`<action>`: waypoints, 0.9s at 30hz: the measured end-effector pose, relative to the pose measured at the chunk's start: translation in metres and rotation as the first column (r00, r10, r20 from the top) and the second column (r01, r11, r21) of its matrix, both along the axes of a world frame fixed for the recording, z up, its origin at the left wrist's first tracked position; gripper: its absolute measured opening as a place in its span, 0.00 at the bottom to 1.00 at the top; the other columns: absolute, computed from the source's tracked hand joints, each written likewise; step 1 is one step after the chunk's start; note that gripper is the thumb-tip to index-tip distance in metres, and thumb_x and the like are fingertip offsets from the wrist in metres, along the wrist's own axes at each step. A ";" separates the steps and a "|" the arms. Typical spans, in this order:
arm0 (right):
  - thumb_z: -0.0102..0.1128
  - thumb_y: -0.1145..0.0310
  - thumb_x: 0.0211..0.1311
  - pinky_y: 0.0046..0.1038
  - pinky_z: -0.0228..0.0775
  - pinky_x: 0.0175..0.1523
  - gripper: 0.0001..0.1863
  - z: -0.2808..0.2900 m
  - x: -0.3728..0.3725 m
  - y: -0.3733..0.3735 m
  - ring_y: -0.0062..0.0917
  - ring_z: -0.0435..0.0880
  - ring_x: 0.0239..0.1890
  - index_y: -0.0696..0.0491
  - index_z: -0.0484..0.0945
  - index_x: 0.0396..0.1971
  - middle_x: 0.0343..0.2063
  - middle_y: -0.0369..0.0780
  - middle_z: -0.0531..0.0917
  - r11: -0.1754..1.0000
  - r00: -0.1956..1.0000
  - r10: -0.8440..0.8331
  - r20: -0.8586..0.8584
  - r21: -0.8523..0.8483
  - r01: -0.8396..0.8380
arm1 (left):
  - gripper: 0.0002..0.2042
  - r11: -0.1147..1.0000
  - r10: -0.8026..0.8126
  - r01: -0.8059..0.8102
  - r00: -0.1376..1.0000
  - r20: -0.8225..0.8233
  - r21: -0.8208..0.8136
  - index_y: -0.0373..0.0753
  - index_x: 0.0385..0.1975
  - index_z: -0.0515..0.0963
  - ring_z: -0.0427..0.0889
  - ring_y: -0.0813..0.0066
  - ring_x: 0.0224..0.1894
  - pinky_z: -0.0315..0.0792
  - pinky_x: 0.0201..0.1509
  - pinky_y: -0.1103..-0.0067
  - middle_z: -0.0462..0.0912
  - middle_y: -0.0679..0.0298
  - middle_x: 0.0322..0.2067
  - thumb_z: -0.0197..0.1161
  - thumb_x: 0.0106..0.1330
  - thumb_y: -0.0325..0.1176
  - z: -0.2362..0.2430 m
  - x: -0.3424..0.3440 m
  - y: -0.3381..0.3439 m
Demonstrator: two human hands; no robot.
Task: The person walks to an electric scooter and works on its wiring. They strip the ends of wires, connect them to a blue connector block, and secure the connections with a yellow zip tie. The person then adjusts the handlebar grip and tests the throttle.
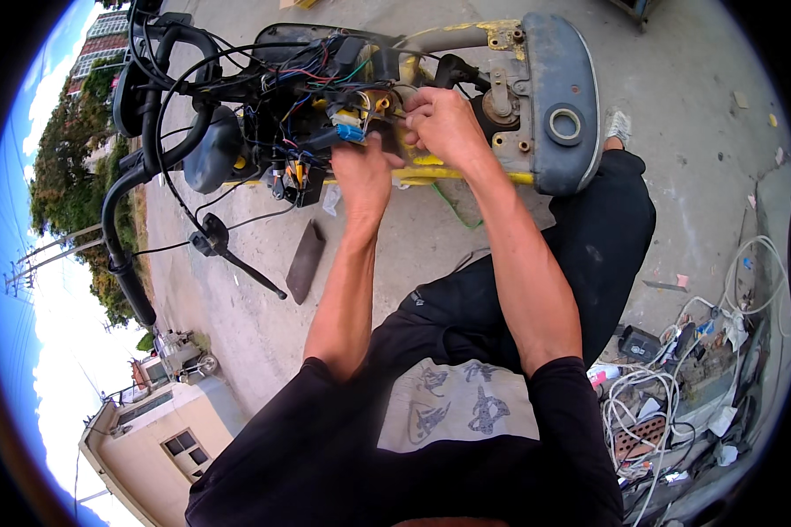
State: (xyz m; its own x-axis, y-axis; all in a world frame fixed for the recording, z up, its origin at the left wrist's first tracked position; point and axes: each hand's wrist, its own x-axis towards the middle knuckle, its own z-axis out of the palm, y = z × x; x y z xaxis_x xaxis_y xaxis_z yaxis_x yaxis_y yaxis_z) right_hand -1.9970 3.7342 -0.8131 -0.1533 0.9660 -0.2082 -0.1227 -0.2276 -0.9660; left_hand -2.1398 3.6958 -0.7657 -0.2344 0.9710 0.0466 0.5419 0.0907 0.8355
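1. left hand [363, 173] was found closed, pinching wires beside the blue connector [350, 133].
2. right hand [441, 123] was found curled, gripping the wiring bundle [312, 83] inside the opened scooter [536, 97].

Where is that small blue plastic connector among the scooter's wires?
In the head view, the small blue plastic connector sits upper centre, in the tangle of coloured wires, just above the left hand and left of the right hand.
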 end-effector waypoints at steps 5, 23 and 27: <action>0.61 0.78 0.70 0.21 0.83 0.37 0.13 0.004 0.034 0.001 0.23 0.91 0.32 0.69 0.82 0.50 0.39 0.50 0.91 0.971 0.955 0.063 -0.290 -0.203 -0.126 | 0.15 0.998 -0.022 0.019 0.999 -0.050 -0.056 0.24 0.58 0.70 0.85 0.70 0.19 0.75 0.22 0.75 0.83 0.51 0.42 0.57 0.75 0.22 0.000 -0.005 0.001; 0.60 0.77 0.67 0.22 0.74 0.34 0.15 0.017 0.049 -0.036 0.17 0.83 0.29 0.66 0.81 0.51 0.37 0.43 0.90 0.982 0.979 0.130 -0.158 -0.118 -0.149 | 0.15 0.999 -0.017 0.017 1.000 0.003 0.035 0.27 0.57 0.68 0.83 0.70 0.18 0.77 0.21 0.74 0.83 0.55 0.39 0.57 0.76 0.27 -0.008 -0.005 -0.001; 0.61 0.75 0.66 0.26 0.76 0.36 0.16 0.009 0.039 -0.043 0.20 0.82 0.29 0.67 0.82 0.51 0.35 0.43 0.90 0.993 0.994 0.075 -0.077 -0.081 -0.082 | 0.12 1.000 0.018 -0.017 0.997 -0.072 0.013 0.27 0.54 0.66 0.84 0.66 0.18 0.79 0.22 0.71 0.83 0.53 0.34 0.53 0.77 0.27 0.001 0.001 -0.006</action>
